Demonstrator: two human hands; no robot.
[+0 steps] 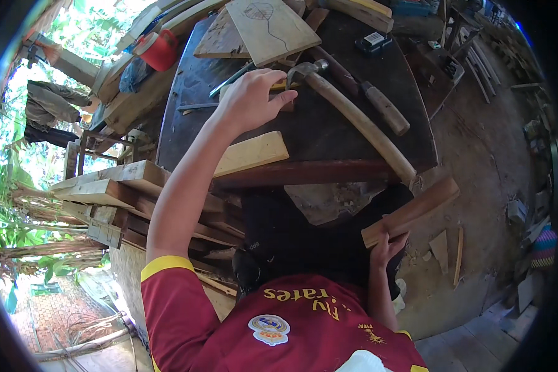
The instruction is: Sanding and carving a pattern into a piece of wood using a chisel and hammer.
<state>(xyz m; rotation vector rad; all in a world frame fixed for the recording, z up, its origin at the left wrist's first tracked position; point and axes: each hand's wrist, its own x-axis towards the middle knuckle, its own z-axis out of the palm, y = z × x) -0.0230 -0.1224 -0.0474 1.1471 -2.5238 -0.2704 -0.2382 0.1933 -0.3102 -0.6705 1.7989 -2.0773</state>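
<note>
Hammer (353,115) pick-up is the step we judge to be in hand, our left hand (251,99) reaching for its head.

We've got the left hand stretched out over the dark worktop (328,146), fingers half curled and holding nothing, fingertips just beside the hammer's steel head near the middle of the top. Its long wooden handle runs from there to the worktop's near right corner, poking past the edge. Down below that near edge, our right hand (387,248) is wrapped around one end of a reddish wood block (412,211). Next move, we reckon, calls for shifting the left hand from head to handle before closing, with the chisel (384,106) lying just beyond.
</note>
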